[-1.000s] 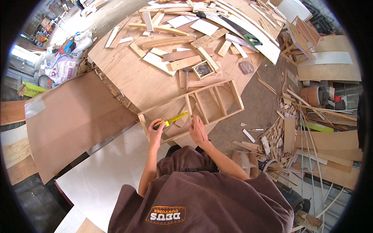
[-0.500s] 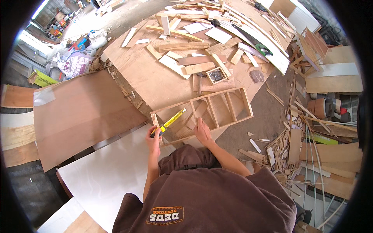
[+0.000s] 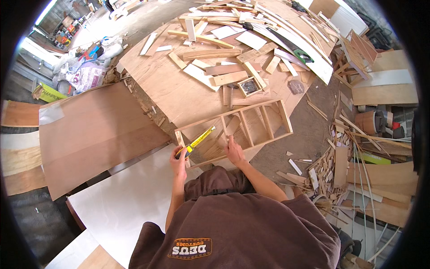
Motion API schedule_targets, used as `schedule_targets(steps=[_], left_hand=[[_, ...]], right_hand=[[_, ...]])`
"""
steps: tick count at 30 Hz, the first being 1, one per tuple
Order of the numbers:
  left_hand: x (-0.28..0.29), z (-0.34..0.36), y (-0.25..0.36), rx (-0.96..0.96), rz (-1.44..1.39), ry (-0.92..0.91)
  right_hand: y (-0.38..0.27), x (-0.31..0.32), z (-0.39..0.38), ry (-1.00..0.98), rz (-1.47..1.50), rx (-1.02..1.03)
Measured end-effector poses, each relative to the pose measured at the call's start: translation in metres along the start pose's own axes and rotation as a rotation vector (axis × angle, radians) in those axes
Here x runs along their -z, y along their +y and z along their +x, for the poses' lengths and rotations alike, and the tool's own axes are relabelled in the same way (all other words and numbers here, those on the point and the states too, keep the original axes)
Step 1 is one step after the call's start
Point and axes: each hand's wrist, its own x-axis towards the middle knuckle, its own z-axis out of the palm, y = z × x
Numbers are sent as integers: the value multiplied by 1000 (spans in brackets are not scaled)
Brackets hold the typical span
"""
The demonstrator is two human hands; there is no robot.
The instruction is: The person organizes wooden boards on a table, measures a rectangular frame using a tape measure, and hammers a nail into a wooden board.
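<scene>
Plywood underfoot is littered with offcuts, so with your left hand pinching the yellow tape measure at the wooden frame's near-left corner and your right hand pressed flat on its near rail, the tape could slip and skew your reading.

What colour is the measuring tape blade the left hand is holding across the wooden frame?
Yellow: the tape blade in the left hand, seen in the head view.
</scene>
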Motion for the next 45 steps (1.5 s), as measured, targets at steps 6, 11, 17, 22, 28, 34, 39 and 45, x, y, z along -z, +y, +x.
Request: schedule_targets(steps=[6,11,17,22,28,34,39,45], left_hand=[[11,4,-11,-3,23,47],[25,9,-20,11,28,41],[29,7,-28,0,100,77],[19,-1,-26,15,100,140],[13,-1,-16,52,174,146],[12,12,-6,190,325,-4],[3,19,1,289,515,-86],[-39,29,9,261,673,-63]], right_hand=[[-8,3,-3,-85,-54,-131],[0,4,-8,25,-61,28],[4,7,1,-285,-252,-104],[11,-3,-1,-286,-341,-25],[14,-2,3,-262,-278,2],[0,25,1,-247,-179,-30],[16,82,8,60,-207,54],[78,94,20,-117,-179,-213]])
